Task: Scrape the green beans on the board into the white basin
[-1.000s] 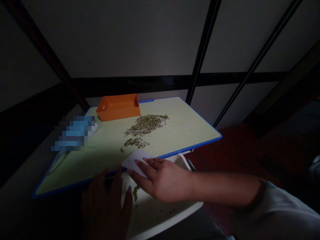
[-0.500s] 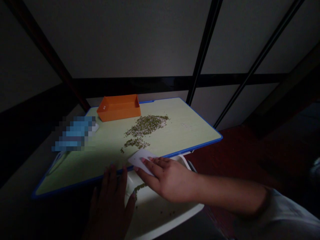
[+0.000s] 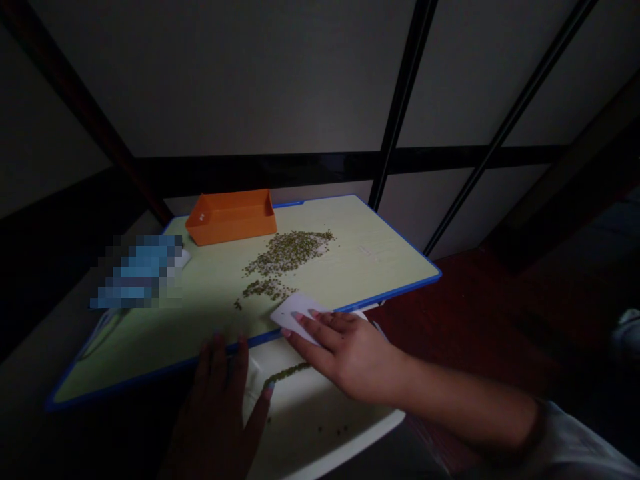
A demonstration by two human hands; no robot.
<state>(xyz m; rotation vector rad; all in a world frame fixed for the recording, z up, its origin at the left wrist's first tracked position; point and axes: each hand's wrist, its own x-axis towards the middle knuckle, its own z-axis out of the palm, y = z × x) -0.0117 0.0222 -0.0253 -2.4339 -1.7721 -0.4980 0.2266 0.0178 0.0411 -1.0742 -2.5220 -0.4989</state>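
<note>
Right hand [image 3: 357,357] flattened, I hold a thin white sheet [image 3: 296,309] against the blue edge of the table [image 3: 390,260], near loose, grainy green seeds [image 3: 293,252]. Fingers spread, my left hand [image 3: 220,393] is by the smooth white tub [image 3: 295,413]; whether it grips anything, I cannot tell. Angular and orange, 1 box [image 3: 233,220] sits behind.

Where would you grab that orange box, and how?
I'd pinch the near wall of the orange box, coming from above on the side facing the person, thumb outside and fingers inside. It sits upright on the table with its top open, so that long wall's upper edge looks easy to reach. The far side is close to the cabinet panels, so it's probably tighter there.
</note>
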